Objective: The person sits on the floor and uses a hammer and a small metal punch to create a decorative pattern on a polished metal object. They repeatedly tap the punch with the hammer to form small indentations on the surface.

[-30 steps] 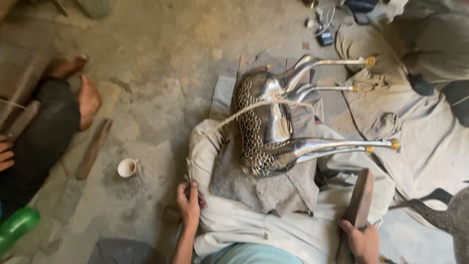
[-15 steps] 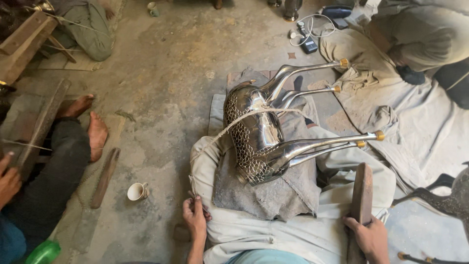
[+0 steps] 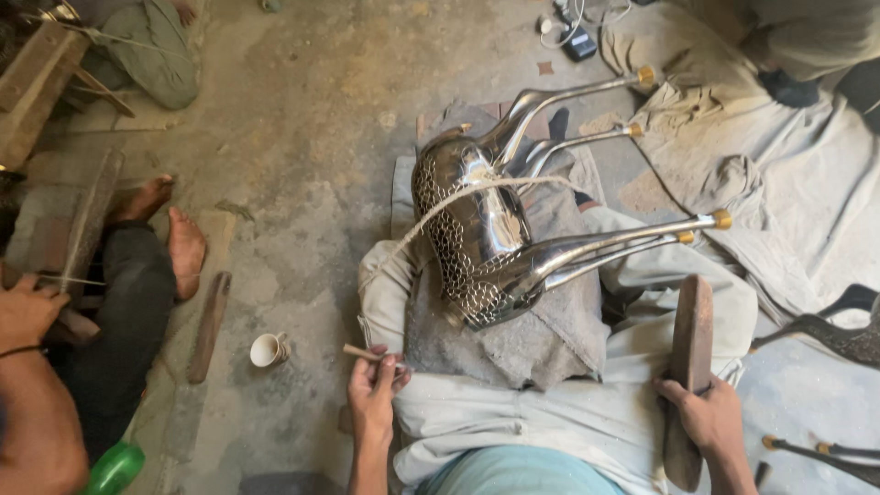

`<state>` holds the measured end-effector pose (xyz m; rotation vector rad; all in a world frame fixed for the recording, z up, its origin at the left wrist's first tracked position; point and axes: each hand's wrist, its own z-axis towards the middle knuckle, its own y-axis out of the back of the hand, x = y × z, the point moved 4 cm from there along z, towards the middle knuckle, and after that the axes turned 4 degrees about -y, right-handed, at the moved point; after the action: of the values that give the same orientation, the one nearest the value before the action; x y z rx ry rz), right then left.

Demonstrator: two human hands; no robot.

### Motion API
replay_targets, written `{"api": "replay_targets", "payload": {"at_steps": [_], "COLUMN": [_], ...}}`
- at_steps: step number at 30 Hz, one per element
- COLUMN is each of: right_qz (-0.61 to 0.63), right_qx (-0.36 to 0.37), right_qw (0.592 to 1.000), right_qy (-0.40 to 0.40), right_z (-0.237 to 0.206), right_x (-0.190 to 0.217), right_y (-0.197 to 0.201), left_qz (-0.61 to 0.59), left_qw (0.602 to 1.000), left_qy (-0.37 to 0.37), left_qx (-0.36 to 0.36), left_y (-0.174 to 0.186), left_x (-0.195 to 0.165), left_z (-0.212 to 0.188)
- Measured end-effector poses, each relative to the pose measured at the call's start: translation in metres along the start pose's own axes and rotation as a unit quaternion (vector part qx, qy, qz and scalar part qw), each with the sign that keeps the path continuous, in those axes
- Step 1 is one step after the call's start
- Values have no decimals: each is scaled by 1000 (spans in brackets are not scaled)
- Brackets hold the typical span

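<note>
- The left hand [image 3: 371, 396] has lifted off the pale trouser cloth and now pinches a thin, light-coloured stick [image 3: 365, 354], which was not visible before.
- The right hand [image 3: 701, 417] has shifted slightly, still gripping the long dark wooden block [image 3: 689, 353].
- The neighbouring person's hand [image 3: 26, 310] at the left edge now shows larger.

A rough, dusty concrete floor [image 3: 312, 110] fills the scene; grey cloth sheets [image 3: 788, 174] cover its right side; wooden planks [image 3: 37, 82] lie at upper left; a small white cup [image 3: 267, 349] stands on the floor; daylight is soft and even.
</note>
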<state>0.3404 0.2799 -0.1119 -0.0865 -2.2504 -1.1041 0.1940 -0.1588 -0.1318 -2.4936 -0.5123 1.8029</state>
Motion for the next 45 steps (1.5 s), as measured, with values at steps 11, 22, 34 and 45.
{"api": "replay_targets", "payload": {"at_steps": [11, 22, 34, 45], "right_qz": [1, 131, -88, -324], "right_qx": [8, -54, -97, -209], "right_qw": [1000, 958, 801, 713], "right_qy": [5, 248, 584, 586], "right_z": [11, -15, -55, -79], "right_x": [-10, 35, 154, 162], "right_y": [-5, 53, 97, 100], "left_qz": [42, 239, 212, 361], "left_qw": [966, 828, 793, 682], "left_qy": [-165, -472, -539, -589], "left_qx": [193, 187, 188, 239], "left_y": [-91, -189, -187, -197], "left_x": [-22, -3, 28, 8], "left_z": [-28, -39, -42, -42]}}
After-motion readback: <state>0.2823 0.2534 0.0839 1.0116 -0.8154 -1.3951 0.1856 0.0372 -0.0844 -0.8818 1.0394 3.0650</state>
